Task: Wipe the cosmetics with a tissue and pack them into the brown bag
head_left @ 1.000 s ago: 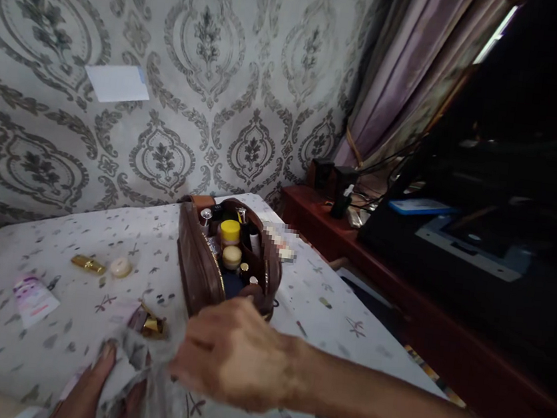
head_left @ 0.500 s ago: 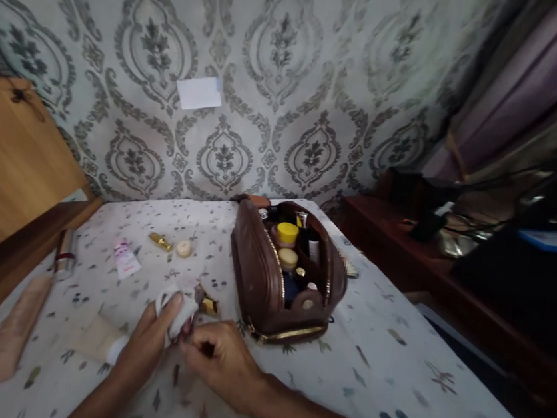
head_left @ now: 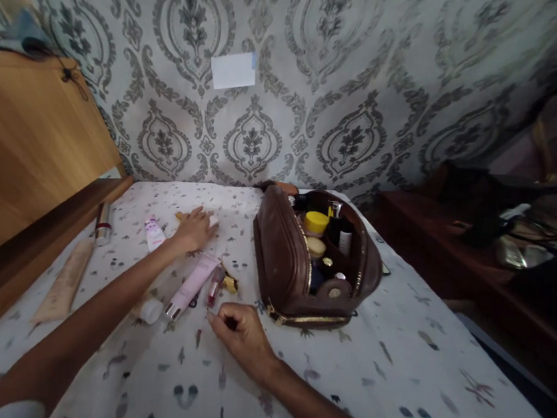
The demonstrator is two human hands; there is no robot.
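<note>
My left hand [head_left: 195,232] reaches out over the far left part of the cloth, fingers curled over a small pale round jar [head_left: 213,220]. Just behind it, a gold tube [head_left: 180,216] is partly hidden. My right hand [head_left: 242,339] is curled in a pinch near the table; what it pinches, if anything, is hidden. Right beyond its fingertips lies a lipstick with a clear case [head_left: 215,287], beside a gold piece [head_left: 230,284]. A pink tube with a silver cap [head_left: 192,286] lies between my two arms. A white-capped tube [head_left: 150,309] is partly covered by my left forearm.
An unzipped brown cosmetic bag [head_left: 281,249] stands right of centre, holding a yellow-lidded jar [head_left: 316,223] and other cosmetics. Toward the left lie a small pink-and-white tube [head_left: 153,234], a beige tube [head_left: 66,282] and a silver-brown tube [head_left: 104,224]. A patterned wall rises behind.
My left hand has left the white item it held near my right hand and moved away to the round jar. The pink tube and lipstick now show on the cloth. The view has shifted.
</note>
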